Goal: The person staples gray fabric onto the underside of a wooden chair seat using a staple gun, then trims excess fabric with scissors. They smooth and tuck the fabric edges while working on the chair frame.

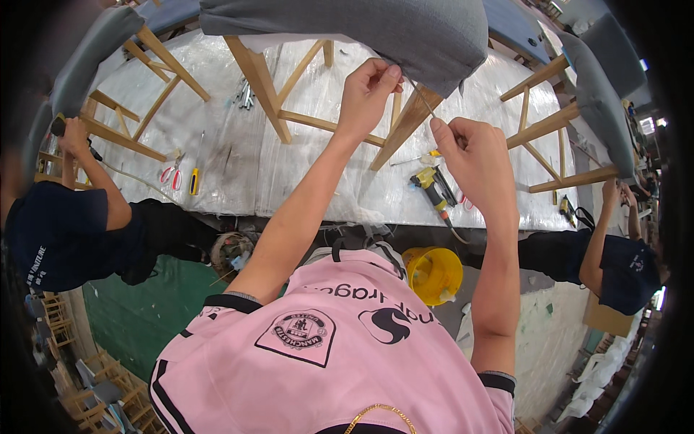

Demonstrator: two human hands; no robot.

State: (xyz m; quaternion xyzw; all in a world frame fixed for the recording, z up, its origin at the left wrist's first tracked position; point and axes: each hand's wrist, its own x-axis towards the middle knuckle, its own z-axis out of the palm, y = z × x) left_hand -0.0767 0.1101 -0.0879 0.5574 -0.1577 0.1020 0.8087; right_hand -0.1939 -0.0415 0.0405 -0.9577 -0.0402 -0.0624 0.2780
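Note:
My left hand (369,90) pinches the edge of the grey fabric (376,32) of an upside-down upholstered chair on the workbench, next to a light wooden chair leg (405,126). My right hand (473,155) is closed around a thin metal tool or needle (426,105) that points up toward the fabric edge by my left fingers. Both forearms reach up from my pink shirt at the lower edge.
The workbench (217,159) is wrapped in clear plastic. A yellow and black air stapler (431,184) lies near my right hand. Red pliers (170,173) and a yellow cutter (194,181) lie left. A yellow bucket (434,273) stands below. Persons in dark shirts work at other chairs left (65,224) and right (622,260).

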